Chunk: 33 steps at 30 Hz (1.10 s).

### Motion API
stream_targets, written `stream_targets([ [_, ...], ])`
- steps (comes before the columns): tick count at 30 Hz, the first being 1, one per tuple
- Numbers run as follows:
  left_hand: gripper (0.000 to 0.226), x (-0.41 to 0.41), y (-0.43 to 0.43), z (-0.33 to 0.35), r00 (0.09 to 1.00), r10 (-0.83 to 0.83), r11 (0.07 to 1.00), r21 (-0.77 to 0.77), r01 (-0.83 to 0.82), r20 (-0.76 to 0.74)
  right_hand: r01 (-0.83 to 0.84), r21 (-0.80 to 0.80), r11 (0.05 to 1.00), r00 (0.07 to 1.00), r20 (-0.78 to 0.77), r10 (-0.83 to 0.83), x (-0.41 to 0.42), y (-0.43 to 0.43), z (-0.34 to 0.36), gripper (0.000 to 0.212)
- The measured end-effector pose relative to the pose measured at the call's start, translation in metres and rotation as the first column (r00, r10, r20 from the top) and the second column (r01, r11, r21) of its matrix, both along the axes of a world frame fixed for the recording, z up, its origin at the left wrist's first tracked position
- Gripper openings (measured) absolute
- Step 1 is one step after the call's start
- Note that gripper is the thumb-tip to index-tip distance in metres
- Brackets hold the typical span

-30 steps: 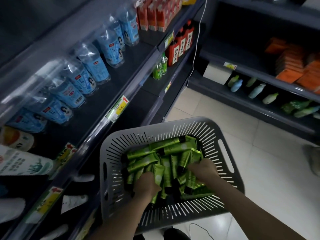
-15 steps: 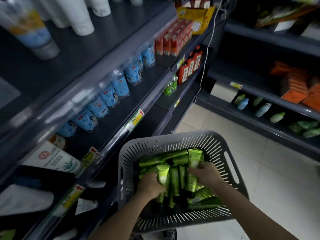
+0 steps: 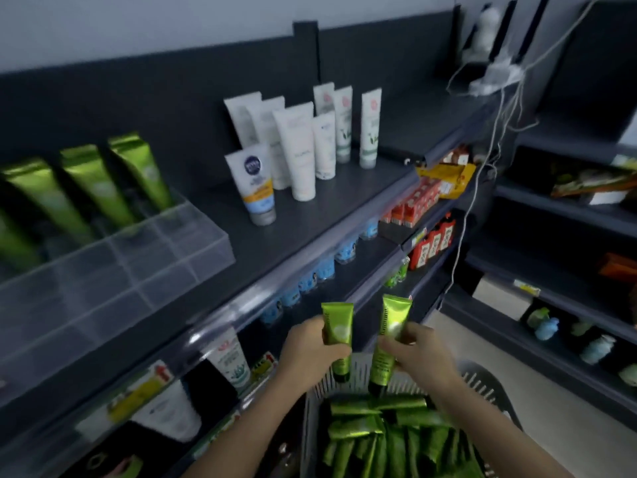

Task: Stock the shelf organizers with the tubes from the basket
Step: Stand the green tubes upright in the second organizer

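Note:
My left hand (image 3: pixel 306 346) grips one green tube (image 3: pixel 337 327) upright, cap down, above the grey basket (image 3: pixel 482 384). Beside it my right hand (image 3: pixel 420 353) grips a second green tube (image 3: pixel 391 331) the same way. Several more green tubes (image 3: pixel 379 432) lie heaped in the basket below both hands. A clear acrylic shelf organizer (image 3: pixel 138 267) stands on the top shelf at the left, with several green tubes (image 3: pixel 100 188) upright in its back row and bare front compartments.
White and pale tubes (image 3: pixel 303 146) stand on the top shelf right of the organizer. Blue-labelled bottles (image 3: pixel 320 274) line the shelf below. Red and orange packs (image 3: pixel 420 201) sit further right. White cables (image 3: pixel 489 150) hang at the shelf corner. Another shelf unit (image 3: pixel 558 305) runs along the right.
Both hands have lifted out of the basket, each with one green tube. The view has tilted up from the basket to the top shelf and the organizer.

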<state>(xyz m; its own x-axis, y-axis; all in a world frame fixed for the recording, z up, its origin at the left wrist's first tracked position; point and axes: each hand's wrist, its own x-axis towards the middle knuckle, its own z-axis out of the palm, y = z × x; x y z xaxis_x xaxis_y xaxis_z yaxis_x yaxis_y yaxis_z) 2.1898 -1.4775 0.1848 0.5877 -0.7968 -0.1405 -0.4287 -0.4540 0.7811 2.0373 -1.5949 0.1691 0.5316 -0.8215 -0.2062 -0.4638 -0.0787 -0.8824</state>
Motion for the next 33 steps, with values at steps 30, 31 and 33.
stream_targets([
  [30,0.032,0.218,0.127,0.196,0.661,0.7,0.689,-0.497,-0.527,0.27,-0.176,-0.578,0.797,0.787,0.404,0.467,0.303,0.092,0.22,0.019],
  [31,0.033,0.222,0.125,0.193,0.661,0.697,0.696,-0.482,-0.532,0.278,-0.183,-0.582,0.793,0.798,0.383,0.465,0.311,0.09,0.218,0.02],
  [33,0.038,0.229,0.123,0.187,0.654,0.694,0.708,-0.447,-0.546,0.301,-0.193,-0.583,0.789,0.817,0.349,0.458,0.324,0.086,0.211,0.022],
])
